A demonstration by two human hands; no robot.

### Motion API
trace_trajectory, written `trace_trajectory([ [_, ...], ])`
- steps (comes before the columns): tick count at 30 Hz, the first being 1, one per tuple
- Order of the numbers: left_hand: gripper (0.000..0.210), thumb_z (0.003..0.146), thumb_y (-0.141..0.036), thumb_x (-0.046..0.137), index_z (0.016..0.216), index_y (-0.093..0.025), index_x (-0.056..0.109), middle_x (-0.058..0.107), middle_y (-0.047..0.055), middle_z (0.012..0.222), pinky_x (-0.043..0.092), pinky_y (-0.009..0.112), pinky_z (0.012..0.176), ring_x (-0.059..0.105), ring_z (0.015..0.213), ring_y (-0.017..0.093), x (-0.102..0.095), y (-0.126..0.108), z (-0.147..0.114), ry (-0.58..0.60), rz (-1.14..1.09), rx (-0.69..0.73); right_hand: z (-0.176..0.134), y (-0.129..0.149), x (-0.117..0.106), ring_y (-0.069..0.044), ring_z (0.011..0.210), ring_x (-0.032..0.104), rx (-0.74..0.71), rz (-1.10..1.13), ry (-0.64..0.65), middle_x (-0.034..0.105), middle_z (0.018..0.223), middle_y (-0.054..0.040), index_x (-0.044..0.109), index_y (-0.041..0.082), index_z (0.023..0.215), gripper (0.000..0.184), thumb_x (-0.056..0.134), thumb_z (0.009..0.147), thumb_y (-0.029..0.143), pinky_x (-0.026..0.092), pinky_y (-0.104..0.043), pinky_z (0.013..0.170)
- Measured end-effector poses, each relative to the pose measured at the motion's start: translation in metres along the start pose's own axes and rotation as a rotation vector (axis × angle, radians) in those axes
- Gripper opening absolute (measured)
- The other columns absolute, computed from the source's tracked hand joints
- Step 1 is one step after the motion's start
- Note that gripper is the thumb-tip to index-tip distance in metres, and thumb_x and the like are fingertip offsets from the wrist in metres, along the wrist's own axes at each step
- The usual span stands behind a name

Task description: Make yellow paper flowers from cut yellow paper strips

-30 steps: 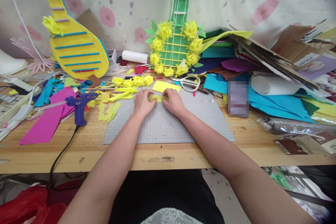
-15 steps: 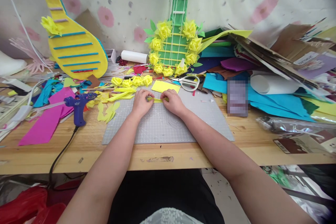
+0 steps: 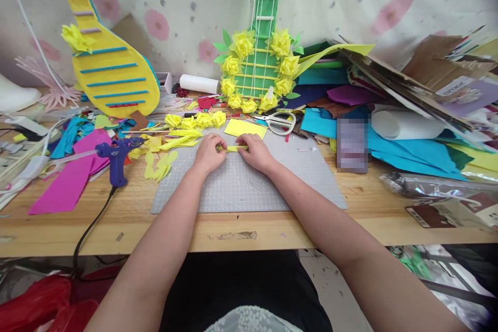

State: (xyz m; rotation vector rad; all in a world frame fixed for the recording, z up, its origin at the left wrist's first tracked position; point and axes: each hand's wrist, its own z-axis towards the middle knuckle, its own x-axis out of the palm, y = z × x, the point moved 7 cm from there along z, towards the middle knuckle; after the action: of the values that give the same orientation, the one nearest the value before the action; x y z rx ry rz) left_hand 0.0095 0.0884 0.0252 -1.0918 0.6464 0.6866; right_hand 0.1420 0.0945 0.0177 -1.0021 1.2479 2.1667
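Observation:
A narrow strip of yellow paper (image 3: 234,149) stretches between my two hands, low over the grey cutting mat (image 3: 241,187). My left hand (image 3: 210,152) pinches its left end, and my right hand (image 3: 254,151) has closed fingers on the right end. Just beyond them lies a flat yellow paper sheet (image 3: 246,128), with white-handled scissors (image 3: 281,123) to its right. Several yellow paper flowers (image 3: 194,120) rest behind my left hand. Cut yellow petal shapes (image 3: 160,166) overlap the mat's left edge.
A blue glue gun (image 3: 118,158) stands on the left, its cord running off the table front. A green paper instrument (image 3: 259,62) ringed with yellow flowers leans at the back; a yellow one (image 3: 116,75) leans left. Blue paper (image 3: 408,150) and a pixelated rectangular object (image 3: 352,144) lie right.
My hands have drawn slightly apart, so more of the yellow strip shows between them. The things around them stay in place.

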Motion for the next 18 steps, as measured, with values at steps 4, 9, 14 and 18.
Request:
trace_trajectory([
  [4,0.021,0.071,-0.025,0.054,0.091,-0.018,0.059,0.061,0.005,0.092,0.041,0.032,0.08,0.052,0.083,0.017,0.0,-0.005,-0.002,0.003,0.01,-0.003,-0.002,0.002,0.0,-0.017,0.081,0.049,-0.011,0.116,-0.01,0.057,0.082,-0.0027,0.051,0.019,0.095,0.026,0.045,0.07,0.011,0.039,-0.032,0.077],
  [9,0.019,0.075,-0.033,0.052,0.081,-0.019,0.064,0.063,0.005,0.085,0.04,0.031,0.077,0.054,0.085,0.019,0.007,-0.006,-0.005,0.083,-0.017,-0.027,0.0,-0.009,0.001,-0.013,0.075,0.051,0.076,0.464,-0.052,0.052,0.08,0.0006,0.048,0.021,0.097,0.028,0.047,0.069,0.014,0.043,-0.029,0.072],
  [14,0.021,0.071,-0.035,0.057,0.076,-0.016,0.061,0.061,0.001,0.066,0.042,0.023,0.054,0.055,0.06,0.012,0.016,0.001,-0.014,0.074,-0.567,-0.383,0.001,-0.023,0.001,-0.01,0.064,0.052,0.265,0.876,-0.085,0.053,0.075,0.0032,0.046,0.022,0.096,0.035,0.061,0.065,0.029,0.045,-0.028,0.065],
  [18,0.021,0.07,-0.033,0.06,0.078,-0.014,0.06,0.064,0.003,0.072,0.046,0.021,0.051,0.06,0.062,0.012,0.026,-0.011,-0.021,0.148,-0.82,-0.519,0.0,-0.024,-0.003,-0.009,0.058,0.052,0.303,1.043,-0.082,0.052,0.063,0.0066,0.047,0.022,0.091,0.035,0.064,0.063,0.034,0.045,-0.027,0.063],
])
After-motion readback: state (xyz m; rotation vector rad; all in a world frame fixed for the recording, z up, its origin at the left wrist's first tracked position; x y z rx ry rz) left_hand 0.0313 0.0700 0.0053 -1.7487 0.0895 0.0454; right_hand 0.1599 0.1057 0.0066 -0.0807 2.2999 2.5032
